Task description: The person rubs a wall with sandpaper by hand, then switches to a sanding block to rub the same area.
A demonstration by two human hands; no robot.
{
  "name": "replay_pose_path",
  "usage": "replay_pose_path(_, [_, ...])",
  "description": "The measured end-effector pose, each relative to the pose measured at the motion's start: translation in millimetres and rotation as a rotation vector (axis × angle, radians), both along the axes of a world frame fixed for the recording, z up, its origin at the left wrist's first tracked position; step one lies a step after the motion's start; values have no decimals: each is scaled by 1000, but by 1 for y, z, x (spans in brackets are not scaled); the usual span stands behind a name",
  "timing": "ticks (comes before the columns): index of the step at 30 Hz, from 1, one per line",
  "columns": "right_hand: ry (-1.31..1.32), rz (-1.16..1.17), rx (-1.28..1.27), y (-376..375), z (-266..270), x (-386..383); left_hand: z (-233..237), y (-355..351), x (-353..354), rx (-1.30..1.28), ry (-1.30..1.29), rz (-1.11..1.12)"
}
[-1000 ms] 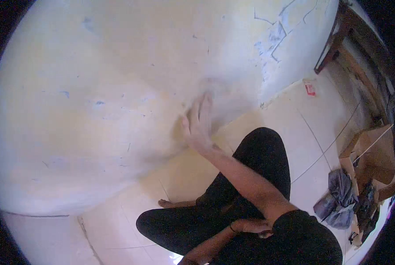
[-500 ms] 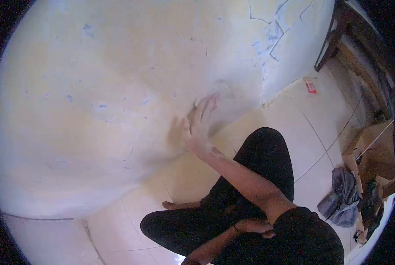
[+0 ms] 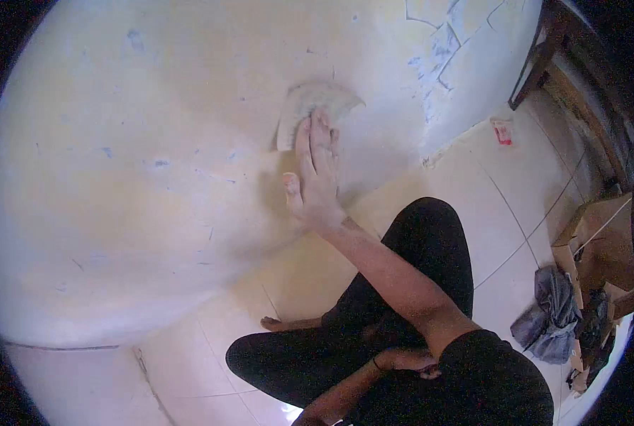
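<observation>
My right hand (image 3: pixel 318 167) lies against the pale wall (image 3: pixel 189 92), its fingers stretched over a whitish sheet of sandpaper (image 3: pixel 324 96) and pressing it to the surface. The sheet fans out beyond the fingertips, with one edge curling off the wall on the left. My thumb points away to the left side, apart from the sheet. Down in my lap rests my left hand (image 3: pixel 408 361), with a dark band at its wrist. Its fingers look curled in, and whatever they may hold is hidden.
Cracked, peeling paint (image 3: pixel 441 53) marks the wall's upper right. On the tiled floor (image 3: pixel 498 213) lie a small red-and-white packet (image 3: pixel 501 132) and a dark crumpled cloth or bag (image 3: pixel 552 319). Beside it stands an open cardboard box (image 3: pixel 604 238). Dark wooden furniture (image 3: pixel 537 60) is at upper right.
My right hand has slid up and slightly left along the wall. More of the sandpaper now shows past the fingertips. My left hand stays in my lap.
</observation>
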State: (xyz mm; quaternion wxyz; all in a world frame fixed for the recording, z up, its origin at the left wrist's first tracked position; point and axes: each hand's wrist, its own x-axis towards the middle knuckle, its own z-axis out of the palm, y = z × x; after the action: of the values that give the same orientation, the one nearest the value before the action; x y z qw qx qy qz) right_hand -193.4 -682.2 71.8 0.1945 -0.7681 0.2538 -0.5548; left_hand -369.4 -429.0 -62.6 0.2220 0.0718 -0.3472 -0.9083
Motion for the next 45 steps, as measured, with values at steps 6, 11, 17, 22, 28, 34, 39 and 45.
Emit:
replay_pose_path(6, [-96, -270, 237, 16, -58, 18, 6, -10, -3, -39, -84, -98])
replay_pose_path(11, [121, -85, 96, 8, -29, 2, 21, -11, 3, -78, -4, 42])
replay_pose_path(17, [-137, -290, 238, 8, -53, 21, 20, -11, -2, -322, -188, 130])
replay_pose_path(22, [142, -199, 151, -2, -15, -8, 10, -7, 1, -152, -167, -55])
replay_pose_path(28, [-266, -345, 373, -2, -47, 18, 30, -13, 5, -268, -196, 119])
replay_pose_path(34, [-25, -171, 234, -3, -56, 3, 10, -10, 1, -133, -136, -41])
replay_pose_path(39, [-241, -360, 350, 4, -48, 24, 15, -9, 1, -278, -112, 109])
replay_pose_path(45, [22, -293, 327, 1, -89, 23, 12, -11, 0, -97, -73, -62])
